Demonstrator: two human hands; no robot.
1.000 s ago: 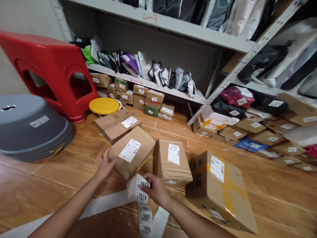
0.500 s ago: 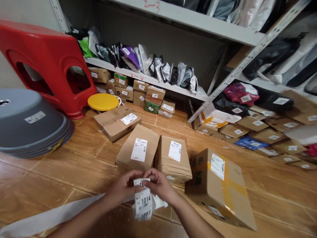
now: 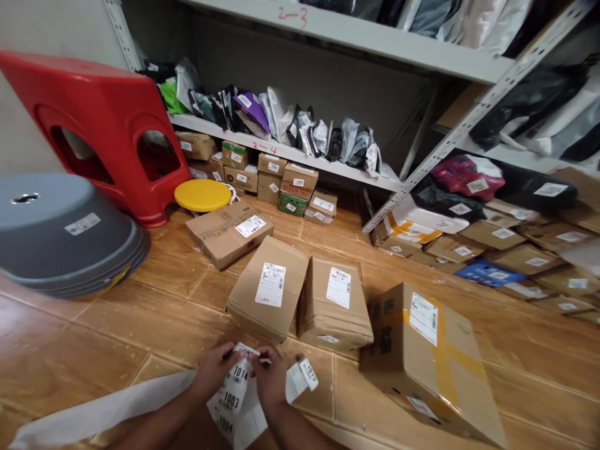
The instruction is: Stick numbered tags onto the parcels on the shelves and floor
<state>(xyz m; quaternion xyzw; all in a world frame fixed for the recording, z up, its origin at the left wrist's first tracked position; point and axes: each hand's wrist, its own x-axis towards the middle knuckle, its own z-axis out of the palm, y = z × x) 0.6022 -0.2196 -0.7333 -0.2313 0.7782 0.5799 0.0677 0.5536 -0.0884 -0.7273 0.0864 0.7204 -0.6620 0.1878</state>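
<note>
A strip of printed number labels (image 3: 231, 399), showing 1014, 1003 and 1004, hangs between my hands over the wooden floor. My left hand (image 3: 210, 372) pinches its upper left edge, and my right hand (image 3: 272, 378) grips the upper right edge near the top label. A curled end with a 1013 label (image 3: 308, 374) sticks out to the right of my right hand. Just beyond my hands sit a cardboard box (image 3: 246, 315) and a second box (image 3: 335, 322), both bearing white shipping labels. To the left, a long white paper strip (image 3: 112, 403) trails along the floor.
A large taped box (image 3: 384, 356) stands at right, with a flatter box (image 3: 210, 234) farther left. Grey stacked tubs (image 3: 56, 237), a red stool (image 3: 107, 119) and a yellow round seat (image 3: 204, 195) stand at left. Shelving (image 3: 328, 169) holds parcels behind.
Both hands have moved down and left with the label strip. More of the strip now hangs in view, including 1004, and the 1013 end shows at right.
</note>
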